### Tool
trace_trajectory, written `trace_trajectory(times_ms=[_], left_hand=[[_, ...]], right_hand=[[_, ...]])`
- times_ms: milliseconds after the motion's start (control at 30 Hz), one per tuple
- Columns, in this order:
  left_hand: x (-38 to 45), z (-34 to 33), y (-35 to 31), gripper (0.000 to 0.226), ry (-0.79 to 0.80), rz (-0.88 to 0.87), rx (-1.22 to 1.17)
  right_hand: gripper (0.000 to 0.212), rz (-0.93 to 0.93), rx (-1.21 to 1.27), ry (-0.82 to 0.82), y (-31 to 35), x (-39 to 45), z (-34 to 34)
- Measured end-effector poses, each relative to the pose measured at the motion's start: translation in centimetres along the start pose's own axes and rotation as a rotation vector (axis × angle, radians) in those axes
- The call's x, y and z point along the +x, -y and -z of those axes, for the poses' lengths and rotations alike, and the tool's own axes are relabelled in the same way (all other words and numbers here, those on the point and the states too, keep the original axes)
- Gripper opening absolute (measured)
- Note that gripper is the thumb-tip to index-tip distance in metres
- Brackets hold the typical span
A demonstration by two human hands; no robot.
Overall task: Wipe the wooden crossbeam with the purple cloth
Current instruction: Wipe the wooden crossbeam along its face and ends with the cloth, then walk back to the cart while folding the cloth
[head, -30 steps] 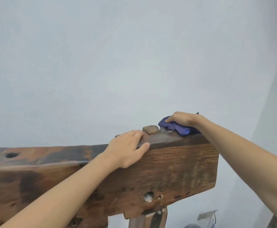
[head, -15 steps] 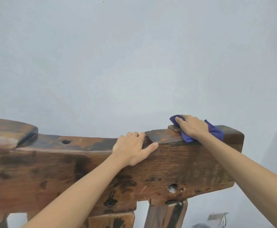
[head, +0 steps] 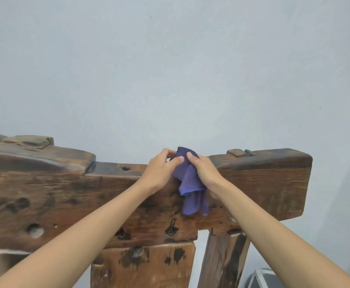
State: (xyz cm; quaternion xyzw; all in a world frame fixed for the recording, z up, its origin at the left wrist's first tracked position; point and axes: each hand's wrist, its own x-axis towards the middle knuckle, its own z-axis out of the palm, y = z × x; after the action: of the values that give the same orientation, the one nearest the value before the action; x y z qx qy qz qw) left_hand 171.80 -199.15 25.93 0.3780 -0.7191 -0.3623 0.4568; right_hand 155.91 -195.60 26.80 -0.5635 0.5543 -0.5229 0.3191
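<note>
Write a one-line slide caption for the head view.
Both hands, left and right, grip a purple cloth draped over the wooden crossbeam.

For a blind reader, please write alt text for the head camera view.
Both hands, left hand and right hand, hold a purple cloth on the wooden crossbeam; its loose end hangs down the front face, before a plain pale wall.

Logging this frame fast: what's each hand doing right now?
Left hand: grip pinching the purple cloth at the crossbeam top.
Right hand: grip holding the same cloth.
</note>
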Motion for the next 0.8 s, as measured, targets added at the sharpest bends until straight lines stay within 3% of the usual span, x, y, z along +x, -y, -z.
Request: trace_trajectory(times_ms=[167, 300, 367, 467, 567, 667, 733, 800], left_hand=[[-4.4, -1.3, -1.4, 0.053, 0.021, 0.003, -0.136], [-8.2, -4.6, -1.8, 0.057, 0.191, 0.141, -0.394], [-9.6, -5.9, -2.0, 0.056, 0.296, 0.171, -0.41], [-11.5, -8.2, -2.4, 0.053, 0.42, 0.167, -0.336], [-14.0, -11.5, -3.2, 0.043, 0.568, 0.191, -0.326], [-16.4, -14.9, -4.3, 0.034, 0.733, 0.136, -0.268], [-18.1, -18.0, -5.7, 0.026, 0.849, 0.024, -0.181], [-18.9, -19.8, -6.4, 0.019, 0.916, -0.066, -0.099]], right_hand=[[0.031, -0.02, 0.166, -0.1, 0.3, -4.9, -0.8], [0.029, -0.053, 0.282, -0.135, -0.8, -10.1, -0.1], [0.035, -0.12, 0.335, -0.13, -2.2, -13.0, 1.2], [0.037, -0.125, 0.218, -0.12, -4.4, -17.4, 4.0], [0.06, -0.118, 0.039, -0.132, -5.9, -22.3, 7.6], [0.068, -0.165, -0.025, -0.204, -6.8, -27.7, 11.3], [0.056, -0.192, -0.087, -0.251, -7.5, -31.6, 13.9], [0.028, -0.221, -0.246, -0.246, -7.6, -34.2, 15.3]])
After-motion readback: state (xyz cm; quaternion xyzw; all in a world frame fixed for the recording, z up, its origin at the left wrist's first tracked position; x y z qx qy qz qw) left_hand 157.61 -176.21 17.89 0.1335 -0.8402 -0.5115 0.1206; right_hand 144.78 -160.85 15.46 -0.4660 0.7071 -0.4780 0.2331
